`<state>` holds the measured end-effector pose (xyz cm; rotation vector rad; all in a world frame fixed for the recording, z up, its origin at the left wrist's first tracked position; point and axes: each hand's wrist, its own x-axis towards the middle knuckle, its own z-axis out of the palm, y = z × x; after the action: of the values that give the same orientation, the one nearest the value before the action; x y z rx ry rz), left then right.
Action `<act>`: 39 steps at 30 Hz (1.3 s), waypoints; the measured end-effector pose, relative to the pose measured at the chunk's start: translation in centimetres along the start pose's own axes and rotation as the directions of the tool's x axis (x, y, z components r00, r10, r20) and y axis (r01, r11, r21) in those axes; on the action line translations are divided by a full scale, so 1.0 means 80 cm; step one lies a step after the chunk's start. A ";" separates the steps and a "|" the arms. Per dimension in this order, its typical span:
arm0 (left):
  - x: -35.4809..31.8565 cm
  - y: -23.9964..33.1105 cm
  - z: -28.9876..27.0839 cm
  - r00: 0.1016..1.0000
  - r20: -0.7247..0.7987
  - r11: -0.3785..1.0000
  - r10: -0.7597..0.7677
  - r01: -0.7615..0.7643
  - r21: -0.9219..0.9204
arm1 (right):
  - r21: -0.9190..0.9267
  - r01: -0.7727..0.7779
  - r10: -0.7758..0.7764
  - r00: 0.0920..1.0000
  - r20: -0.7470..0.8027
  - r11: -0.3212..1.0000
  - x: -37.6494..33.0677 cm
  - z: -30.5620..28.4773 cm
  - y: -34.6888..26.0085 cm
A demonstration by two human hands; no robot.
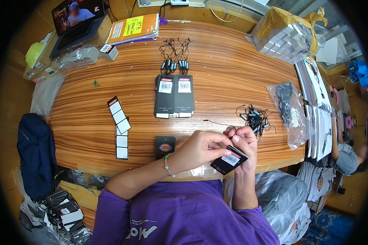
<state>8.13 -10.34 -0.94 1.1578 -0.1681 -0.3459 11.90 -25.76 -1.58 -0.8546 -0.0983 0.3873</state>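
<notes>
Table (216, 53), tag stacks (174, 96) at 12 o'clock, loose strings (255, 116) at 2 o'clock. At 6 o'clock, left hand (200, 149) and right hand (245, 143) pinched one black tag (229, 160), apparently threading its string; next, judged, came pulling the loop snug.

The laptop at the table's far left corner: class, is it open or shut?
Open. The laptop has its lid raised and its lit screen shows a picture, facing the wooden table.

Purple short-sleeved shirt (184, 214) with white lettering near its lower left, pale beaded bracelet (168, 166) with green bead on left wrist, bare forearms
</notes>
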 end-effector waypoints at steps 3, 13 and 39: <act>-0.005 -0.001 0.004 0.998 0.001 0.995 -0.070 0.069 0.066 | 0.187 -0.039 0.030 0.998 0.049 0.982 0.007 -0.002 -0.003; -0.031 0.008 -0.012 0.994 -0.090 0.997 -0.059 0.063 0.036 | 0.256 0.135 -0.134 0.991 -0.021 0.957 0.038 0.003 -0.050; -0.030 0.042 -0.027 0.826 -0.414 0.872 0.382 -0.174 0.458 | -0.809 0.373 -0.228 0.926 0.299 0.455 0.004 0.081 -0.007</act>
<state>7.15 -6.41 1.37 1.5709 0.0461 0.2780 10.82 -21.36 3.05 -1.7857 -0.6311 0.0186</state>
